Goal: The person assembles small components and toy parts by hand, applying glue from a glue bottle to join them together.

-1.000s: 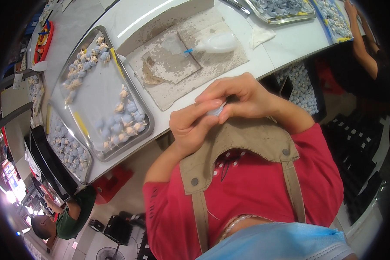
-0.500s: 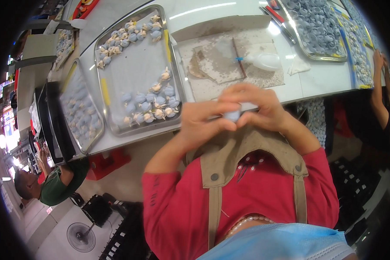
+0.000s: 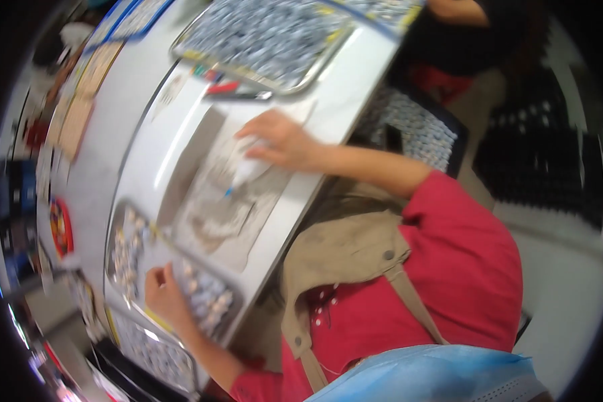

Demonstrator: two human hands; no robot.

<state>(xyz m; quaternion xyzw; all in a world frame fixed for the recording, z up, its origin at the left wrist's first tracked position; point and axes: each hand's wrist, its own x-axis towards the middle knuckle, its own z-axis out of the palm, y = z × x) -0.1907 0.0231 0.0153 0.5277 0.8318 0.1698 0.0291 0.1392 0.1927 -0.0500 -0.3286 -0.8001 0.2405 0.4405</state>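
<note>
My right hand [image 3: 281,142] has its fingers around a white squeeze bottle [image 3: 248,169] with a blue tip, above a stained cardboard sheet [image 3: 264,201]. The bottle tilts, its tip toward the cardboard. My left hand [image 3: 166,298] is over a metal tray [image 3: 155,234], its fingers bent and drawn together. Blur hides what the left fingertips hold, if anything. Small blue-grey and cream pieces [image 3: 208,298] lie in groups on the tray, on both sides of that hand.
Beyond the cardboard are a red-handled tool [image 3: 238,92] and a big tray of grey pieces [image 3: 261,40]. A second tray [image 3: 151,352] sits beside the left forearm. Someone's arm [image 3: 459,10] shows at the far right. A red dish [image 3: 61,228] stands at the left.
The view has swung round. My hands, earlier together around a small blue-grey ball, have parted: the left to the tray, the right onto the squeeze bottle that lay on the cardboard.
</note>
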